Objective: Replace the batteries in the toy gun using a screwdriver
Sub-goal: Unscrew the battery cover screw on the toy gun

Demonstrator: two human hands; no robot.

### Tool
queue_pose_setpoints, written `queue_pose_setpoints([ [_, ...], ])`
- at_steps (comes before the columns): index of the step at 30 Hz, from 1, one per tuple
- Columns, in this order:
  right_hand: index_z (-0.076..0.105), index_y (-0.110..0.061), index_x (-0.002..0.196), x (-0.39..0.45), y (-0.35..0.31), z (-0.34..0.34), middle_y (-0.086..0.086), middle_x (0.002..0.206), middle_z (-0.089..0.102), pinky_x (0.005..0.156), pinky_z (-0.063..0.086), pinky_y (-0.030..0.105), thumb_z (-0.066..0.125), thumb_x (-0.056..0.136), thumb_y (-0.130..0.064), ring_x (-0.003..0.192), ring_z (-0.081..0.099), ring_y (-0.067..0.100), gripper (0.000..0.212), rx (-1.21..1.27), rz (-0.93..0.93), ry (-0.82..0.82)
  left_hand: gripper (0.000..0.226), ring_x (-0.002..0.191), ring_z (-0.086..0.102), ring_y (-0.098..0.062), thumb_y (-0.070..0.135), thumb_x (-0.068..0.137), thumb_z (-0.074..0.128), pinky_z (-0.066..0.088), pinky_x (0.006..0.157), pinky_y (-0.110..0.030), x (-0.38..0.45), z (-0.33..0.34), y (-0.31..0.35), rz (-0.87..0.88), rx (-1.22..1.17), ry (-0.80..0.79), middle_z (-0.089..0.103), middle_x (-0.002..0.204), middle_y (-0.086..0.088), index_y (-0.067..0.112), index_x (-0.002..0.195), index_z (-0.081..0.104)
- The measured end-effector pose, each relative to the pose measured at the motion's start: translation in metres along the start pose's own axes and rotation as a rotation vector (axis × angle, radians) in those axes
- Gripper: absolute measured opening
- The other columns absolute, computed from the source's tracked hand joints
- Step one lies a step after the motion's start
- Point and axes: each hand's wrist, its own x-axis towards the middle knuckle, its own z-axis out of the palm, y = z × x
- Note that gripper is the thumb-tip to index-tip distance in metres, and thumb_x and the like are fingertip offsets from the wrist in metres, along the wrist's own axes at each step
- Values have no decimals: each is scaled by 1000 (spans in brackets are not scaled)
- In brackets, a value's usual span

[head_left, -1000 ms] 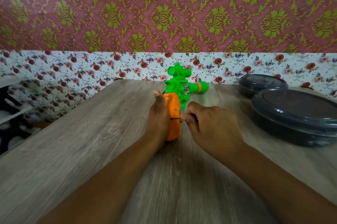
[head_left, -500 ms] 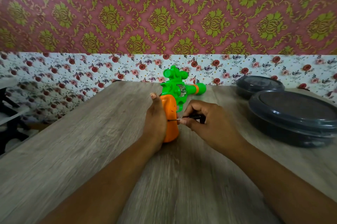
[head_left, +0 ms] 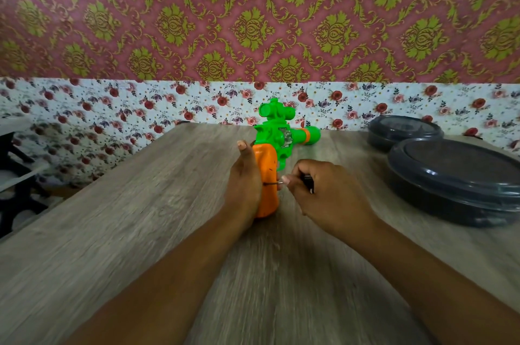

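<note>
A green toy gun with an orange grip stands on the wooden table, barrel pointing right. My left hand holds the orange grip from its left side, thumb up along it. My right hand pinches a small screwdriver with a black handle. Its thin metal shaft points left and its tip touches the side of the orange grip. Any batteries are hidden.
Two dark grey round lidded containers stand at the right, a large one in front and a smaller one behind it. A floral wall runs along the table's far edge. Dark shelving lies beyond the left edge.
My right hand has shifted slightly to the right, so the screwdriver's shaft and black handle show more. The gun and my left hand stay put.
</note>
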Motion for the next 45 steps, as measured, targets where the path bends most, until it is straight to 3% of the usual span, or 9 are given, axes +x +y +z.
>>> queue_pose_setpoints([
  [2,55,-26,74,0,-1,0,-10,68,65,67,53,37,60,85,-38,66,63,10,17,62,-15,-12,68,62,47,3,53,95,5,40,69,-16,0,-1,1,13,-15,5,51,91,9,16,139,42],
  [7,58,-26,76,1,2,1,-13,68,68,66,50,33,67,80,-29,71,64,3,10,152,-53,-14,63,76,53,-4,48,98,5,30,85,-26,0,0,0,14,-35,7,49,78,11,16,141,39],
  [12,57,-28,78,-1,0,4,-12,64,65,62,44,29,56,85,-35,70,63,3,11,243,-25,-3,66,101,58,-9,50,96,4,35,88,-21,3,0,-3,53,12,-21,57,126,-6,16,142,38],
  [15,54,-23,80,-3,-3,2,-3,67,65,65,51,41,32,81,-60,64,61,14,43,108,15,5,67,62,63,12,49,97,6,46,58,-3,6,-1,-6,59,-6,-7,61,88,2,10,136,44],
  [18,55,-15,78,-3,-4,-1,5,63,64,62,51,43,29,87,-55,56,58,20,48,-4,15,15,75,87,71,-16,68,87,9,53,84,-26,11,1,-11,41,-70,-19,66,106,-8,22,138,40],
  [21,55,-16,76,-1,-2,0,3,62,65,64,51,42,44,91,-41,58,59,18,31,27,6,16,73,71,68,-2,63,87,4,54,79,-23,14,0,-13,59,-48,1,66,100,-2,25,137,40],
  [32,61,-17,77,3,-3,-10,-10,64,63,57,39,6,63,84,-14,57,56,-6,8,288,-26,-40,66,40,53,17,49,96,4,35,35,0,7,-1,-8,61,18,-60,51,76,12,15,144,33],
  [38,52,-14,78,-1,-2,-2,7,70,63,63,47,42,35,90,-48,62,57,21,39,153,45,-23,65,61,68,-18,60,91,7,55,66,-31,9,0,-10,50,-112,-58,68,82,-7,22,123,48],
  [45,53,-14,78,0,-2,-2,-8,67,58,65,50,35,55,90,-26,66,59,13,17,92,-70,30,106,92,69,-27,92,60,10,51,91,-48,10,1,-10,14,-135,-17,68,108,-14,25,136,43],
])
